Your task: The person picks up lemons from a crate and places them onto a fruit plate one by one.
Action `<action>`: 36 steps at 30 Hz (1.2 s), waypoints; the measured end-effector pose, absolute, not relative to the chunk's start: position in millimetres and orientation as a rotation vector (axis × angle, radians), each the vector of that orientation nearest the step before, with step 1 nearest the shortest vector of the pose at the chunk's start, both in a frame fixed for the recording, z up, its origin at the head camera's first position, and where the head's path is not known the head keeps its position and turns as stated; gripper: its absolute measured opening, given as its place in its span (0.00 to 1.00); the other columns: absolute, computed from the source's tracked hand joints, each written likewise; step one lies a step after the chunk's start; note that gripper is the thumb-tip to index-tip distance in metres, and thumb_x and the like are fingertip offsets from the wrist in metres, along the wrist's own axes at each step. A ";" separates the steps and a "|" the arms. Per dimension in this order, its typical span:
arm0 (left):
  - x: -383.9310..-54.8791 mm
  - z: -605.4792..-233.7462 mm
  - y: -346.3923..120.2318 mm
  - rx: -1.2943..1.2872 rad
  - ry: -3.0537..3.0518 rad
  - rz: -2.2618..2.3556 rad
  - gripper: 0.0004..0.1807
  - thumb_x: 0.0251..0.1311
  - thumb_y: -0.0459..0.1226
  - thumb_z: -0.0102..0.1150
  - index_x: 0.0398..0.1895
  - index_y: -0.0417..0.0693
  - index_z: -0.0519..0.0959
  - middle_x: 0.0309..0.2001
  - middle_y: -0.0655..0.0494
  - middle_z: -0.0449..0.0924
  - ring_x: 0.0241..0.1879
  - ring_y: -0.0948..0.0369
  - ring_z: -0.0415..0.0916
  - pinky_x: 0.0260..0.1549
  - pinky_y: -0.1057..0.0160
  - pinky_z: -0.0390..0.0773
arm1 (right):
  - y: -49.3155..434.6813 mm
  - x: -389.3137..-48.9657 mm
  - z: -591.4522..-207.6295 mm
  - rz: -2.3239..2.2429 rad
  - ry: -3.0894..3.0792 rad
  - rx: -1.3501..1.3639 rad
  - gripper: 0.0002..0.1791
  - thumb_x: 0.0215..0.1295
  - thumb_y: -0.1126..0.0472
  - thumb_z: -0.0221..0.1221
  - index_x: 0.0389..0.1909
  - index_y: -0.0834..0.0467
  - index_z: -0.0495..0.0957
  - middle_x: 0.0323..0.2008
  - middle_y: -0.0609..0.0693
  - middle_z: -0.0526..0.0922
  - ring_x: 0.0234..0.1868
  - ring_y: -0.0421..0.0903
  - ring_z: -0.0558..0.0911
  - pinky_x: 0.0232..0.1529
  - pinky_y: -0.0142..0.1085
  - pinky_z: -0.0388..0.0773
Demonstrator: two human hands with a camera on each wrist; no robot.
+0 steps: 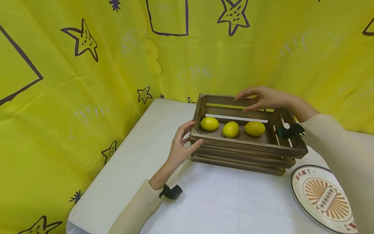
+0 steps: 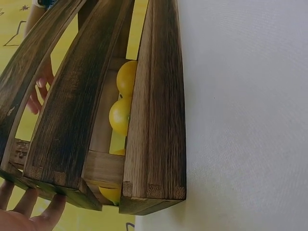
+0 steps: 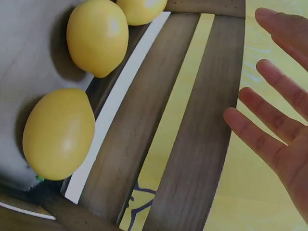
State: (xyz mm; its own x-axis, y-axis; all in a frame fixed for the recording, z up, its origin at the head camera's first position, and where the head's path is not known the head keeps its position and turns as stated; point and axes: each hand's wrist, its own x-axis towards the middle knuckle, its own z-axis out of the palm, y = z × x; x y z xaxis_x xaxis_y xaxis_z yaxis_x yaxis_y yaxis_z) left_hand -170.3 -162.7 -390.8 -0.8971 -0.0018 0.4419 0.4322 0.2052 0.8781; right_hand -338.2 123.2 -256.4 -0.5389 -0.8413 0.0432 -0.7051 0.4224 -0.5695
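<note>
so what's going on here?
A person has a slatted wooden crate on a white tabletop, with three yellow lemons lying inside it. Their left hand grips the crate's near left corner, thumb on the front. The right hand is raised by the crate's far side, fingers spread and holding nothing. A patterned plate sits to the right of the crate, partly hidden by the right sleeve.

The crate (image 1: 242, 143) stands near the table (image 1: 117, 195)'s back edge, three lemons (image 1: 230, 129) lying side by side on its floor; the plate (image 1: 295, 187) lies before its right end.
</note>
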 end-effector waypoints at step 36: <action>-173.0 -395.3 -160.6 -0.410 -2.134 -1.737 0.36 0.55 0.24 0.64 0.69 0.39 0.63 0.71 0.43 0.58 0.69 0.48 0.60 0.57 0.45 0.70 | 96.2 -359.1 -312.1 -0.610 2.073 -1.147 0.24 0.65 0.65 0.62 0.60 0.67 0.72 0.63 0.65 0.71 0.64 0.66 0.68 0.61 0.52 0.71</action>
